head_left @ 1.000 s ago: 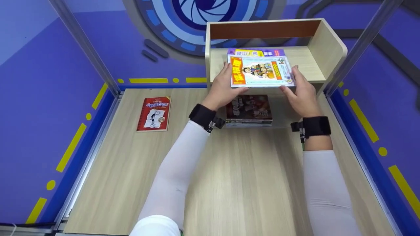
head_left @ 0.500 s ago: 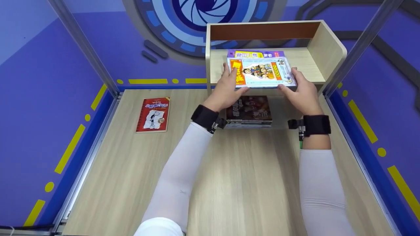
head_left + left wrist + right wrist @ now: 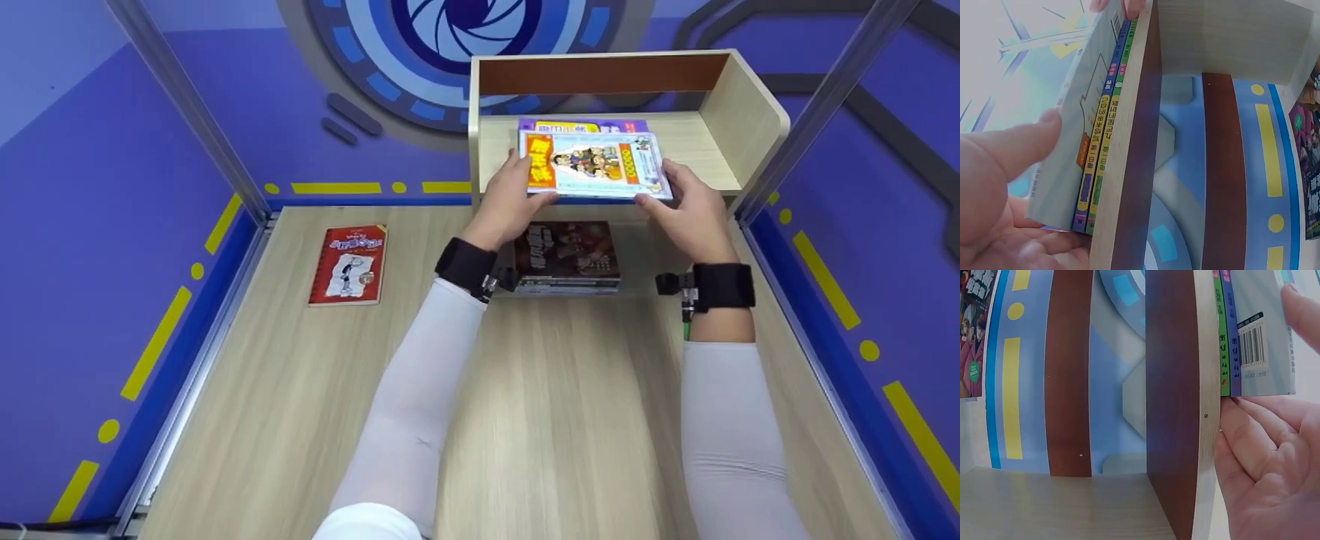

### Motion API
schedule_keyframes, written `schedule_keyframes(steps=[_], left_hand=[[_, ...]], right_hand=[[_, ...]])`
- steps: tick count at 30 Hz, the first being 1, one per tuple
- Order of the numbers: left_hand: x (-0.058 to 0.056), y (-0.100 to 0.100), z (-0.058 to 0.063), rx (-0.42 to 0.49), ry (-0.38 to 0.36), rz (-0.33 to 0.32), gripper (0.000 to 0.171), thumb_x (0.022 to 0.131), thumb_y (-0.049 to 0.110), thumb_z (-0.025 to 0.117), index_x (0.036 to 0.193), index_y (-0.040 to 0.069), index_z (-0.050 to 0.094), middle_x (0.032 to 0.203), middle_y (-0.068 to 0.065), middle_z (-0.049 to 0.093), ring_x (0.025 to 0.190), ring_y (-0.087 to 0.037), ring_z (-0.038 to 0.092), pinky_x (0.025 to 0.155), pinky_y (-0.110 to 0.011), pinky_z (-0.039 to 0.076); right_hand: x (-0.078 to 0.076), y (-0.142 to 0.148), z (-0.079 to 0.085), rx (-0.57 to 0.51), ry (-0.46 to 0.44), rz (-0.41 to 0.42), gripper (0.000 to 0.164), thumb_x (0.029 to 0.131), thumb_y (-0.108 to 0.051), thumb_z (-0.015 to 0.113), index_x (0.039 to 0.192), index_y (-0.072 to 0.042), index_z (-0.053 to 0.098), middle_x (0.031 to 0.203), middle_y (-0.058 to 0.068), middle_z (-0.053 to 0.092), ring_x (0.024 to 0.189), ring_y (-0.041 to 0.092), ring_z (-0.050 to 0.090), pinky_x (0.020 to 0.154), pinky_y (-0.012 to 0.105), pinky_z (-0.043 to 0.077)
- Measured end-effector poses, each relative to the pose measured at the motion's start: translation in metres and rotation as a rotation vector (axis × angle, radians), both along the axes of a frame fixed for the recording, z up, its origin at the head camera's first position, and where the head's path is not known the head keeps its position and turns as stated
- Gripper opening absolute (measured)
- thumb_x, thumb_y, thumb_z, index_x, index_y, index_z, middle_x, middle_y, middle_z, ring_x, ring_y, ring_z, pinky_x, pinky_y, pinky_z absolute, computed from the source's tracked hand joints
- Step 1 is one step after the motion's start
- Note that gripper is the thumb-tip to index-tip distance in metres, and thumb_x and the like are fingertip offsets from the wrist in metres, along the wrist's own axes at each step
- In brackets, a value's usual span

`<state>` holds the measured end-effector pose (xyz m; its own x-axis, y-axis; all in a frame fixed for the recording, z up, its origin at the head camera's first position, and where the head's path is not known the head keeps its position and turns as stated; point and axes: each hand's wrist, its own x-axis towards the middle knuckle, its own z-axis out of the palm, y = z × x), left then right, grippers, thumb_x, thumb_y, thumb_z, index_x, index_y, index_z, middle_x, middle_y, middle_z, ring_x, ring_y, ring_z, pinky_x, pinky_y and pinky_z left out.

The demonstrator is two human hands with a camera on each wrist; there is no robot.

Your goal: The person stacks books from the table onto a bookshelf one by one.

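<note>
A light blue comic book point(image 3: 592, 184) with an orange title panel lies at the front of the shelf's upper level. My left hand point(image 3: 504, 202) grips its left end, thumb along the front edge. At the opposite end my right hand point(image 3: 691, 214) holds it, thumb on the near corner. Under it a purple book point(image 3: 637, 125) sticks out behind, and below that a green-spined book point(image 3: 1223, 354) rests against the shelf board. In the left wrist view the light blue book point(image 3: 1067, 157) leans slightly from the purple spine. Some fingertips are hidden.
The wooden two-level shelf point(image 3: 750, 124) stands at the back right of the table point(image 3: 555, 420). On its lower level sits a stack of dark-covered books point(image 3: 570, 251). A red book point(image 3: 347, 266) lies at the table's back left.
The light blue book has shifted slightly back over the purple one, with both hands still on it. The whole head view has dropped a little.
</note>
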<state>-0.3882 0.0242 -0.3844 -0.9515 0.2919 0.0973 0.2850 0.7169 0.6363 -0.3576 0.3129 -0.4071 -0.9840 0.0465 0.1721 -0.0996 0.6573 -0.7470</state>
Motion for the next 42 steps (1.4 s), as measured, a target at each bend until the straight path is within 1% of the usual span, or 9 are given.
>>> schedule_keyframes(steps=[3,8,14,20,23,28,33,37,42], left_hand=[[0.000,-0.001,-0.001,0.006,0.021,0.003,0.073,0.106,0.038,0.066,0.165,0.008,0.035,0.178,-0.014,0.020,0.167,-0.027,0.018,0.134,-0.035,0.023],[0.000,0.000,-0.002,0.026,0.033,0.016,0.069,0.107,0.033,0.064,0.165,0.009,0.036,0.178,-0.015,0.020,0.166,-0.027,0.020,0.134,-0.034,0.023],[-0.001,0.000,-0.003,0.055,0.045,0.045,0.063,0.108,0.028,0.064,0.163,0.009,0.040,0.178,-0.014,0.022,0.165,-0.027,0.023,0.133,-0.033,0.024],[-0.003,0.000,-0.004,0.080,0.080,0.103,0.055,0.110,0.021,0.059,0.162,0.008,0.043,0.173,-0.012,0.036,0.162,-0.023,0.032,0.132,-0.032,0.027],[-0.003,0.001,-0.005,0.075,0.085,0.115,0.053,0.111,0.019,0.057,0.161,0.008,0.044,0.172,-0.012,0.038,0.161,-0.023,0.033,0.132,-0.033,0.028],[-0.003,0.002,-0.009,0.081,0.094,0.126,0.051,0.111,0.018,0.057,0.160,0.007,0.046,0.172,-0.012,0.038,0.161,-0.023,0.034,0.131,-0.032,0.029],[-0.003,-0.001,-0.014,0.128,0.147,0.174,0.046,0.108,0.015,0.062,0.154,0.008,0.055,0.168,-0.011,0.045,0.157,-0.023,0.042,0.128,-0.031,0.036],[-0.002,0.000,-0.015,0.134,0.178,0.207,0.043,0.107,0.014,0.065,0.150,0.008,0.059,0.165,-0.011,0.050,0.153,-0.024,0.047,0.126,-0.031,0.039],[-0.002,0.005,-0.013,0.125,0.181,0.216,0.043,0.107,0.012,0.064,0.148,0.005,0.059,0.165,-0.014,0.049,0.154,-0.025,0.046,0.127,-0.031,0.036]], right_hand=[[0.000,-0.002,-0.001,-0.016,-0.017,-0.030,0.082,0.100,-0.051,0.072,0.167,-0.019,0.037,0.169,0.011,0.044,0.155,0.026,0.044,0.127,0.048,0.038],[-0.001,-0.004,-0.001,-0.042,-0.028,-0.075,0.079,0.100,-0.051,0.071,0.166,-0.021,0.039,0.168,0.008,0.045,0.154,0.023,0.047,0.125,0.045,0.041],[-0.003,-0.006,-0.003,-0.066,0.009,-0.102,0.071,0.102,-0.043,0.071,0.163,-0.019,0.044,0.165,0.008,0.049,0.152,0.022,0.050,0.123,0.041,0.044],[-0.006,-0.008,-0.006,-0.079,0.101,-0.122,0.056,0.105,-0.031,0.070,0.156,-0.013,0.054,0.157,0.011,0.058,0.145,0.022,0.058,0.118,0.034,0.049],[-0.008,-0.010,-0.007,-0.085,0.105,-0.152,0.052,0.106,-0.030,0.068,0.154,-0.013,0.057,0.155,0.011,0.060,0.142,0.021,0.060,0.115,0.031,0.051],[-0.009,-0.014,-0.010,-0.076,0.110,-0.197,0.046,0.107,-0.028,0.065,0.151,-0.015,0.060,0.153,0.010,0.062,0.140,0.021,0.063,0.114,0.033,0.052],[-0.012,-0.018,-0.012,-0.080,0.123,-0.228,0.043,0.107,-0.028,0.066,0.147,-0.014,0.063,0.149,0.011,0.066,0.136,0.021,0.066,0.112,0.033,0.054],[-0.014,-0.019,-0.012,-0.071,0.132,-0.253,0.040,0.105,-0.028,0.068,0.143,-0.014,0.067,0.145,0.011,0.069,0.132,0.020,0.068,0.109,0.032,0.056],[-0.014,-0.018,-0.010,-0.053,0.136,-0.275,0.038,0.104,-0.028,0.070,0.140,-0.014,0.069,0.141,0.010,0.072,0.127,0.019,0.071,0.106,0.032,0.057]])
